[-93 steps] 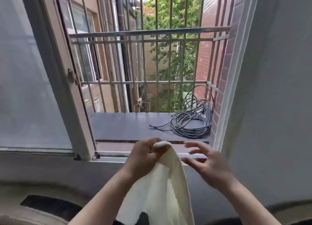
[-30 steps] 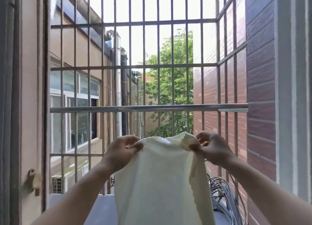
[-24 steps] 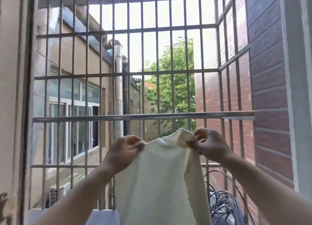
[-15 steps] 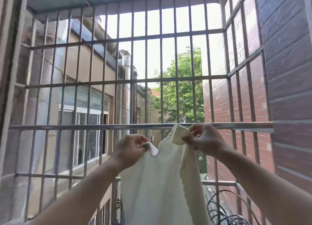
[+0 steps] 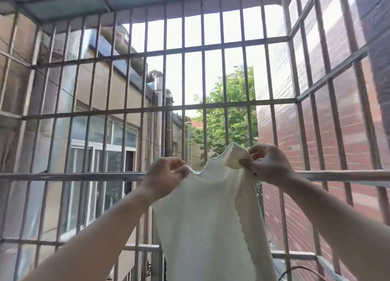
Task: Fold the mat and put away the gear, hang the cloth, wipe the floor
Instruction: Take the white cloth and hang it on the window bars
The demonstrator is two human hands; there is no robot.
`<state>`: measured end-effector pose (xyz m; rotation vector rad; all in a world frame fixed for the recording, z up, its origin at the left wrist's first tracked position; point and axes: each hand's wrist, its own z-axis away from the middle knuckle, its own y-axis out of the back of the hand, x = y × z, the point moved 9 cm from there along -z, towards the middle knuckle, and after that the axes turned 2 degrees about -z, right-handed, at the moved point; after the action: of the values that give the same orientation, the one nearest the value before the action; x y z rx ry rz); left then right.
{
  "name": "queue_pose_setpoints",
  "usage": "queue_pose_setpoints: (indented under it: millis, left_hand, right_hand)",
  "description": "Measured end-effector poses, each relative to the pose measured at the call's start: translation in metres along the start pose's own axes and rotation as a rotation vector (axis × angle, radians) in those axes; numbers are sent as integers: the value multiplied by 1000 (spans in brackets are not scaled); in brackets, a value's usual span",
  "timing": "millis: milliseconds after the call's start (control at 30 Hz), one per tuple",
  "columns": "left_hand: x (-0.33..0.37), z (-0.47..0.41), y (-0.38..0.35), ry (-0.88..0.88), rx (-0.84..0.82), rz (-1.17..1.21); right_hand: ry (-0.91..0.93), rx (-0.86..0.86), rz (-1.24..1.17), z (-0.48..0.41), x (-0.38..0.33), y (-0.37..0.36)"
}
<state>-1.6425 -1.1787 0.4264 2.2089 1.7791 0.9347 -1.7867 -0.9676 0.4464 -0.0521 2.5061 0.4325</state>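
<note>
A cream-white cloth (image 5: 211, 223) hangs down between my raised hands in front of the window cage. My left hand (image 5: 166, 178) pinches its top edge on the left. My right hand (image 5: 268, 164) pinches the bunched top corner on the right, held slightly above a horizontal metal rail (image 5: 73, 176) that runs across the cage at hand height. The cloth's top edge sits level with that rail; whether it touches the rail is hidden by the cloth itself.
Grey metal bars (image 5: 183, 111) enclose the space ahead, on both sides and overhead. A red brick wall (image 5: 341, 145) stands on the right. A bit of dark cable (image 5: 301, 270) shows at the bottom right. Buildings and a tree lie beyond the bars.
Both hands have lifted the cloth from ledge height up to the rail. My right hand, free at first, now pinches the cloth's right corner. The view has tilted upward.
</note>
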Motion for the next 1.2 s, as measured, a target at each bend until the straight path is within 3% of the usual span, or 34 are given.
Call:
queue_pose_setpoints:
  millis: [267, 467, 567, 733, 800, 900, 1200]
  left_hand:
    - [-30, -71, -6, 3, 31, -20]
    - [-41, -96, -30, -3, -40, -84]
    - [-39, -94, -38, -59, -54, -137]
    - [-5, -74, -31, -310, 104, -136]
    - [2, -65, -48, -347, -11, -124]
    - [-11, -57, -76, -270, -186, -210]
    - [-9, -53, -70, -223, -190, -357]
  right_hand:
    - [-81, 84, 7, -60, 22, 4]
    - [-109, 92, 119, -80, 37, -9]
    - [-129, 65, 176, -82, 49, -16]
    - [-144, 71, 239, -86, 63, -17]
    - [-152, 57, 267, -87, 67, -19]
    - [-162, 20, 286, -89, 70, -23]
    - [71, -123, 282, -65, 32, -25]
